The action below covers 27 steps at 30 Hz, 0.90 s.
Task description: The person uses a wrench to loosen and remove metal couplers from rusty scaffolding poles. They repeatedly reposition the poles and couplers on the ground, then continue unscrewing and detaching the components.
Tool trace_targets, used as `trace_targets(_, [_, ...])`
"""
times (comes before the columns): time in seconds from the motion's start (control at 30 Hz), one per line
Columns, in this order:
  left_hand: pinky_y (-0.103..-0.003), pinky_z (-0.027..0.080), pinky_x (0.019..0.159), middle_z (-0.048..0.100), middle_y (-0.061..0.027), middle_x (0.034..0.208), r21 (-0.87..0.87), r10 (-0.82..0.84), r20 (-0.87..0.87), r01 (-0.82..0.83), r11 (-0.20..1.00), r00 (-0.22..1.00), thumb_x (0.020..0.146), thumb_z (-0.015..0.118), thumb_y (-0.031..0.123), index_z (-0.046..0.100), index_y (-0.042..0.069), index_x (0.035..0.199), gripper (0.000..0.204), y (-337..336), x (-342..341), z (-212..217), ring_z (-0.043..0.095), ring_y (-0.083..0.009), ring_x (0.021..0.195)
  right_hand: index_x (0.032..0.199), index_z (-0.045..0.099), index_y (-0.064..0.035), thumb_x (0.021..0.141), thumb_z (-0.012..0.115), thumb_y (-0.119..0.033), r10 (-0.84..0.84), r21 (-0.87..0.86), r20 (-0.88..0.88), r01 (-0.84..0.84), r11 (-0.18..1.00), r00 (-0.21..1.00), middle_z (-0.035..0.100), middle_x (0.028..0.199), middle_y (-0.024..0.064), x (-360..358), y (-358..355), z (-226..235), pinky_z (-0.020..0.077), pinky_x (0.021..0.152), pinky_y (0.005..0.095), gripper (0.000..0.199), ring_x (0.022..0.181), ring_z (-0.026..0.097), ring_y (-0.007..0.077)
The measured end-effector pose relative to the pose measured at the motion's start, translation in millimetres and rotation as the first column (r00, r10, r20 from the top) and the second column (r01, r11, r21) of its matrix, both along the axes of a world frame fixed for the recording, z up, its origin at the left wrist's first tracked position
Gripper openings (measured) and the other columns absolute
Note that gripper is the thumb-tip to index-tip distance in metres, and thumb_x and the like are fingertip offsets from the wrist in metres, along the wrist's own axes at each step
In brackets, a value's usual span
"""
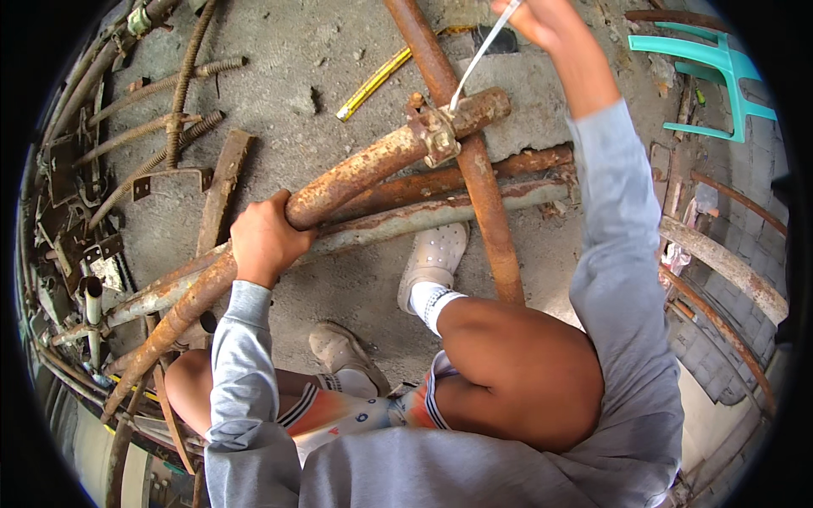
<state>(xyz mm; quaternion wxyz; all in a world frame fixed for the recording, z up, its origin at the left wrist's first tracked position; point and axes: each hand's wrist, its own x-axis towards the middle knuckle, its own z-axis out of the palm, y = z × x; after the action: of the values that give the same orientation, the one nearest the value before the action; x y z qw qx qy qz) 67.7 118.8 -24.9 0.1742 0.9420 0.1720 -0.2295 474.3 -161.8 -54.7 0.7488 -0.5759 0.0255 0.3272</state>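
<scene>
My left hand (267,235) is closed around a rusty steel pipe (356,173) that slants from lower left to upper right. Near its far end a rusty scaffold clamp (436,137) sits where it crosses a second rusty pipe (487,212). My right hand (546,25), at the top edge and partly cut off, grips a slim silver wrench (485,55). The wrench slopes down to the left, its lower end at the clamp.
A grey pipe (440,212) lies below the crossing. Beyond it is a yellow marked strip (373,83). Rusty scrap and ribbed rebar (182,93) crowd the left. A teal plastic chair (732,76) is at upper right. My shoes (436,258) rest on the concrete.
</scene>
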Motion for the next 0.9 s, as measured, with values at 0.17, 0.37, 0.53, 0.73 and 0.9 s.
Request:
trace_targets(0.17, [-0.048,0.057,0.074,0.072,-0.0208,0.080,-0.003,0.003,0.012,-0.003,1.000,1.000,0.063,0.081,0.031,0.072,0.007,0.089,0.037,2.1,0.1,1.5,0.071,-0.0404,0.079,0.102,0.072,0.0049,0.105,0.054,-0.013,-0.151,-0.285,0.354,0.261,0.922,0.923,0.061,0.090,0.0119,-88.1,-65.4,25.9,0.0600,0.072,0.0358,0.025,0.079,0.067,0.0224])
trace_targets(0.37, [-0.048,0.057,0.074,0.071,-0.0216,0.080,-0.023,-0.003,0.037,0.004,1.000,0.999,0.063,0.081,0.032,0.073,0.006,0.091,0.039,-1.4,3.1,1.8,0.071,-0.0407,0.079,0.098,0.078,-0.0075,0.099,0.070,-0.028,0.350,-0.816,0.248,0.001,0.577,0.903,0.065,0.071,0.0018,-152.1,-113.1,67.1,0.0485,0.053,0.0239,0.022,0.063,0.062,0.0079])
trace_targets(0.53, [-0.048,0.057,0.075,0.071,-0.0215,0.080,-0.033,-0.010,0.031,0.011,0.999,0.999,0.062,0.081,0.031,0.073,0.006,0.091,0.039,1.1,2.5,-0.7,0.070,-0.0411,0.079,0.102,0.071,-0.0058,0.094,0.076,-0.030,0.678,-0.772,-0.080,-0.476,0.421,0.731,0.062,0.075,-0.0051,-163.8,-123.1,77.3,0.0412,0.055,0.0248,0.026,0.065,0.052,0.0033])
trace_targets(0.73, [-0.048,0.057,0.075,0.071,-0.0213,0.081,-0.023,-0.009,0.008,0.009,1.000,1.000,0.062,0.081,0.031,0.072,0.005,0.091,0.039,3.0,1.7,-3.5,0.070,-0.0411,0.080,0.107,0.064,-0.0019,0.097,0.067,-0.022,0.943,-0.929,0.108,-0.305,0.208,0.314,0.066,0.082,0.0124,-178.6,-93.9,74.6,0.0483,0.066,0.0356,0.023,0.068,0.062,0.0240])
trace_targets(0.9, [-0.049,0.057,0.076,0.071,-0.0222,0.082,-0.017,0.004,-0.007,-0.004,1.000,1.000,0.063,0.081,0.031,0.072,0.005,0.091,0.040,2.4,1.8,1.8,0.070,-0.0417,0.082,0.120,0.064,-0.0044,0.092,0.063,-0.005,0.770,-0.770,0.637,0.028,0.638,-0.016,0.064,0.086,0.0149,-179.6,-69.3,73.1,0.0520,0.069,0.0455,0.028,0.080,0.064,0.0360])
